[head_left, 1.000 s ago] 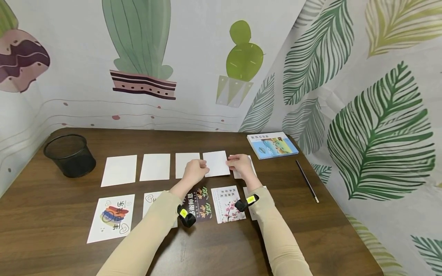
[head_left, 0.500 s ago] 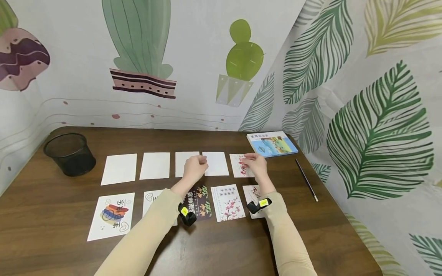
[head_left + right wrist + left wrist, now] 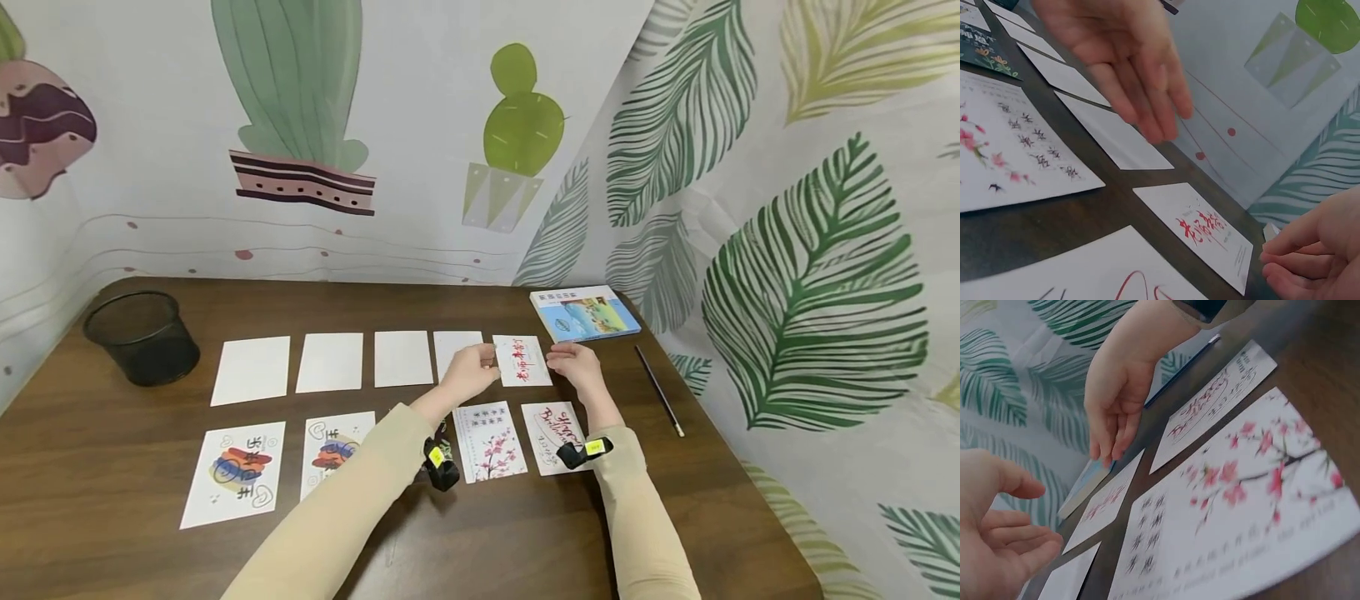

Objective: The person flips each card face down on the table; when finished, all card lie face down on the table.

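A white card with red handwriting (image 3: pixel 522 361) lies flat at the right end of the back row. My left hand (image 3: pixel 471 372) hovers at its left edge, overlapping the blank white card (image 3: pixel 454 342) beside it; thumb and fingers are apart in the left wrist view. Off the card's right edge is my right hand (image 3: pixel 577 368), its relaxed fingertips close to that edge in the right wrist view. Neither hand holds anything. In the front row, a card with pink blossoms (image 3: pixel 491 442) and one with red lettering (image 3: pixel 555 435) lie below the hands.
More blank cards (image 3: pixel 251 371) continue the back row leftward. Colourful painted cards (image 3: pixel 234 473) lie front left; my left arm covers part of that row. A black mesh pen holder (image 3: pixel 142 337) stands far left. A blue book (image 3: pixel 585 313) and a pencil (image 3: pixel 660 392) lie right.
Both hands have left the fourth card from the left in the back row and moved right, now flanking the red-handwriting card. That card has come into full sight. The head view has shifted slightly.
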`<state>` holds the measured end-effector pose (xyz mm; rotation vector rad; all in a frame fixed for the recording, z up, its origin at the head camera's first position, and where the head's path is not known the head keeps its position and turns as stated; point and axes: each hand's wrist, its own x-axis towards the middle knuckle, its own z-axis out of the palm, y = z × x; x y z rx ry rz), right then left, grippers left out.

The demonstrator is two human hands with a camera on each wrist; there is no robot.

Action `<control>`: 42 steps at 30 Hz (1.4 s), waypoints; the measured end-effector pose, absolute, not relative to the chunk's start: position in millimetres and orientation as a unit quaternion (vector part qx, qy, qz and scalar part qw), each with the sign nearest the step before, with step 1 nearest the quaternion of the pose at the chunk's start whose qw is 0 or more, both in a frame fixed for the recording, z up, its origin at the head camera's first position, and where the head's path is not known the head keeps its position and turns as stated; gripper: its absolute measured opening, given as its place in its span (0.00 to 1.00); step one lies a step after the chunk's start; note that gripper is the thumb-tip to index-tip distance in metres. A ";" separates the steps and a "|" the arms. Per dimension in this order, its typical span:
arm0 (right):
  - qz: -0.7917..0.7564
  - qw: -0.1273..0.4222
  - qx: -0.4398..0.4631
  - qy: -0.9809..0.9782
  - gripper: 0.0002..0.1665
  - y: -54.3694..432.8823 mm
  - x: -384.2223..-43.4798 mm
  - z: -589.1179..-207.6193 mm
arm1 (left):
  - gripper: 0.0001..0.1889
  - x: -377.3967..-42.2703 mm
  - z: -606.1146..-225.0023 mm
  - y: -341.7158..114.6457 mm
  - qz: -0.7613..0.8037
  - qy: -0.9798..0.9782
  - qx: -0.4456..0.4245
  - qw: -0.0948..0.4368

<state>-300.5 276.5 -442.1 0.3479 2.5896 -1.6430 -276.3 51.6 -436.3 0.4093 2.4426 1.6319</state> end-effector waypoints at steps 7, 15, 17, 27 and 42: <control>-0.513 0.039 0.095 0.852 0.28 275.2 -299.1 -448.2 | 0.33 -277.4 -436.4 66.8 0.535 0.821 0.152 0.132; -0.493 0.034 0.099 0.863 0.28 270.4 -297.7 -448.8 | 0.34 -277.8 -441.0 71.8 0.520 0.827 0.141 0.160; -0.487 0.029 0.098 0.867 0.27 268.4 -297.0 -448.7 | 0.34 -277.5 -441.1 72.0 0.521 0.826 0.140 0.163; -0.477 0.017 0.089 0.874 0.26 262.6 -295.8 -449.5 | 0.36 -277.4 -438.9 73.7 0.513 0.827 0.156 0.173; -0.469 0.027 0.080 0.879 0.27 263.0 -304.8 -444.2 | 0.34 -278.3 -443.8 73.7 0.493 0.837 0.161 0.173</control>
